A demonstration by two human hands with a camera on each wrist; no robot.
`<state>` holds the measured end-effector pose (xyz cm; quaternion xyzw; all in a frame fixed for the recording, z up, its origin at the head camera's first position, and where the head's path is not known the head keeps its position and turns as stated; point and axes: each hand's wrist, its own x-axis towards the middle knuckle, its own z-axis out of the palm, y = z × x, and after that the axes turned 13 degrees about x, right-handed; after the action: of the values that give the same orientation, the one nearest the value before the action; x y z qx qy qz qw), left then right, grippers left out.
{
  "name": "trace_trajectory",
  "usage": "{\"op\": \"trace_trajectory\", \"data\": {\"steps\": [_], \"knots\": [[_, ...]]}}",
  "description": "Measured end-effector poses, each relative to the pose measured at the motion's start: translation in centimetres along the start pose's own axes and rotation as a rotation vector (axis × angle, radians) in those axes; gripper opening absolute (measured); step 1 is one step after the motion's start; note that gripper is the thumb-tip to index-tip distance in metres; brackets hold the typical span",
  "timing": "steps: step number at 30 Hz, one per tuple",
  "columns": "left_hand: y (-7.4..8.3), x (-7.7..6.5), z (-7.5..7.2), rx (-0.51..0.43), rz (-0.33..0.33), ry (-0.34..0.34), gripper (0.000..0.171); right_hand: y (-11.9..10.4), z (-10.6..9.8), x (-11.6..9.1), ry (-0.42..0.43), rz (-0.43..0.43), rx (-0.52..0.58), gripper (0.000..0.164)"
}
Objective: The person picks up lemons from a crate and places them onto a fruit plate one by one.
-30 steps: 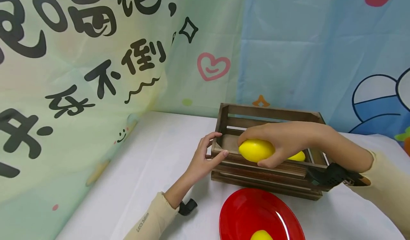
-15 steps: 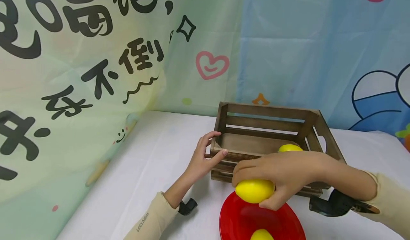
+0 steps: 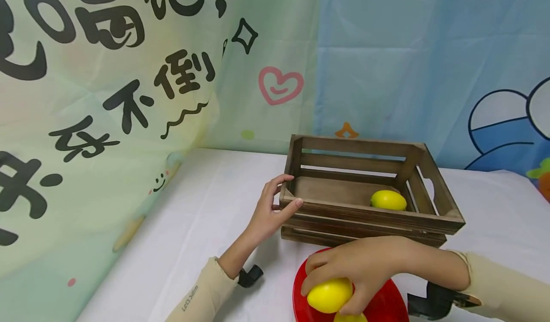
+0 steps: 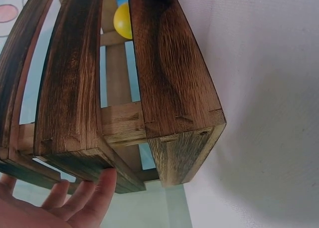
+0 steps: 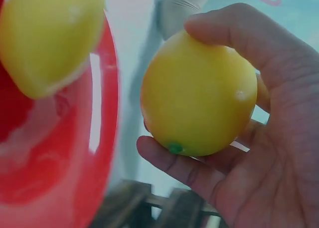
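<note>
My right hand grips a yellow lemon over the red plate. In the right wrist view the thumb and fingers wrap the held lemon, its green tip facing down. A second lemon lies on the plate, mostly hidden by the hand in the head view. My left hand holds the left end of the brown wooden crate, thumb on its front rim and fingers at its side. Another lemon lies inside the crate, towards the right.
A white cloth covers the table under the crate and plate. Behind it hangs a printed backdrop with lettering and drawings. The plate stands right in front of the crate.
My right hand has carried the lemon out of the crate, down and toward me to above the plate. The left hand has kept its hold on the crate.
</note>
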<state>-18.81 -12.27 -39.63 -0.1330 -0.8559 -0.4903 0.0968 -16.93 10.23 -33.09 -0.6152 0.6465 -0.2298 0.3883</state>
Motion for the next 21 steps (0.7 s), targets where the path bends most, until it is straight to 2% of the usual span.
{"op": "trace_trajectory", "data": {"steps": [3,14,21], "knots": [[0.1,0.0,0.0,0.003,0.001,0.004,0.053,0.7,0.7,0.4,-0.023,-0.035,-0.004,0.051],[0.0,0.0,0.0,0.006,-0.010,-0.001,0.053,2.2,1.9,1.7,-0.092,-0.049,-0.008,0.052],[0.0,0.0,0.0,0.000,0.001,0.002,0.053,2.6,2.5,2.1,-0.129,-0.023,-0.054,0.056]]}}
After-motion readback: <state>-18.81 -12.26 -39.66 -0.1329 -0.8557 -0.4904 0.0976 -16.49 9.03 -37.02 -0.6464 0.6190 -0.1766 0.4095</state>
